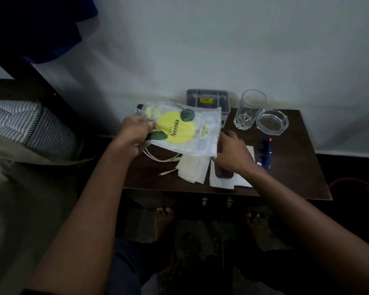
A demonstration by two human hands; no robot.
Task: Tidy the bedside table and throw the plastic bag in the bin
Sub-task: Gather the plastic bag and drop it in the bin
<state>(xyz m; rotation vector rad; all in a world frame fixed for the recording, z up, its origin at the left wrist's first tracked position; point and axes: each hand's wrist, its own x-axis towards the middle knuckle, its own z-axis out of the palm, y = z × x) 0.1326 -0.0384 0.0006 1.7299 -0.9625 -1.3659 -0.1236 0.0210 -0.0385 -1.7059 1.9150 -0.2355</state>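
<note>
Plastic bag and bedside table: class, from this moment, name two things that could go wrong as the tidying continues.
1. The left hand holds the plastic bag by one end only; something seems to be inside and might slip out on the way to the bin.
2. The right hand reaches among tissues not far from the glass tumbler and ashtray; a careless sweep might knock them.

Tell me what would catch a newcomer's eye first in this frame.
The clear plastic bag with its bright yellow circle stands out first, held up by the left hand above the left part of the dark bedside table. Next, the right hand reaches down to a dark purple object lying on white papers. At the back right, an empty drinking glass stands beside a glass ashtray.
</note>
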